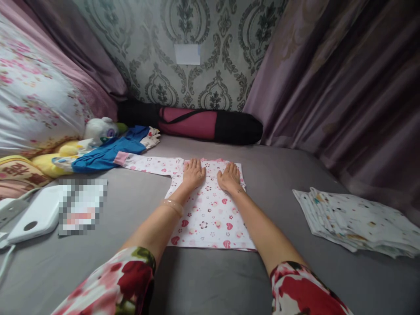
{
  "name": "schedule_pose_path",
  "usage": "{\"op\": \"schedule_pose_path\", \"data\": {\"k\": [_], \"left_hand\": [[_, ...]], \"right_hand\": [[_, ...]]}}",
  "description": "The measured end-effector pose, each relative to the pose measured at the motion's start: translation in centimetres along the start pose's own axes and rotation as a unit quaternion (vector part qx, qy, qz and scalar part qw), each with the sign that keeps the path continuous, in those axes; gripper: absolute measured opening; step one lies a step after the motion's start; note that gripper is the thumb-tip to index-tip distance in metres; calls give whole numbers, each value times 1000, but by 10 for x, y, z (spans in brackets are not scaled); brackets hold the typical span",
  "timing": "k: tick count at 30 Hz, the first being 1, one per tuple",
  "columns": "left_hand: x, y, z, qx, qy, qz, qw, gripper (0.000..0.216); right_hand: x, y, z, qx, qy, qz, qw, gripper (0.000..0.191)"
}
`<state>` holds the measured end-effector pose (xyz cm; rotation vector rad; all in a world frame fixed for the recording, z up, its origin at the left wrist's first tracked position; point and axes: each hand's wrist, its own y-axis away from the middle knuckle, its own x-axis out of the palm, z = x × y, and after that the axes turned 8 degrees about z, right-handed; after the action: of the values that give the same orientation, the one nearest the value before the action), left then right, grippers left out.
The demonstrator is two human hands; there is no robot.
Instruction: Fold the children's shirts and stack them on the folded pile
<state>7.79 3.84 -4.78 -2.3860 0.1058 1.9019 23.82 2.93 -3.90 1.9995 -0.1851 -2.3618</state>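
A small white long-sleeved shirt (pixel 206 218) printed with pink hearts and flowers lies flat in front of me. Its left sleeve stretches out sideways to a pink cuff; the right sleeve appears folded across the top. My left hand (pixel 194 173) rests palm down on the upper part of the shirt, fingers stretched out. Beside it, my right hand (pixel 229 176) lies flat on the shirt's upper right, fingers extended. Neither hand grips the cloth. Part of the shirt's body is hidden beneath my forearms.
Folded printed cloths (pixel 357 218) are stacked at the right on the grey sheet (pixel 278 175). A black and maroon long bag (pixel 190 124) lies along the wall. At left are blue clothing (pixel 108 153), a plush toy (pixel 100 130), a white device (pixel 39 214) with cables and a blurred item (pixel 83 205).
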Motion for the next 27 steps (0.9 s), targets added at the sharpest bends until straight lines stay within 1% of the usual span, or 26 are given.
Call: {"op": "schedule_pose_path", "data": {"k": [3,6,10,13,15,16,18,19,21,24,27], "left_hand": [[2,-1,1,-7,-8,-7,1000,62],[3,-2,2,-10,-8,-5,1000,65],[2,-1,5,-6,2,-6,1000,64],[0,1,6,10,15,-28,999,63],[-1,3,6,17,22,-68,997,61],[-1,5,6,20,21,-91,995,60],[-1,7,4,32,14,-125,992,58],[0,8,4,37,9,-130,991,57],[2,8,3,33,-3,-116,993,57],[3,6,4,10,-15,-70,997,58],[2,5,5,7,-16,-50,999,60]], "right_hand": [[-7,0,-17,-4,12,20,1000,70],[-11,-1,-34,12,16,30,999,71],[-12,-1,-49,21,12,14,1000,67],[-13,-1,-51,22,8,15,1000,67],[-17,0,-46,34,14,20,999,66],[-18,0,-43,29,21,13,999,65],[-20,-1,-34,-4,35,-13,999,64],[-20,-1,-31,-25,37,-25,999,63],[-16,-2,-25,-40,28,-31,998,64],[-8,-5,-23,-10,14,-4,1000,66],[-6,-8,-26,-2,16,15,1000,67]]}}
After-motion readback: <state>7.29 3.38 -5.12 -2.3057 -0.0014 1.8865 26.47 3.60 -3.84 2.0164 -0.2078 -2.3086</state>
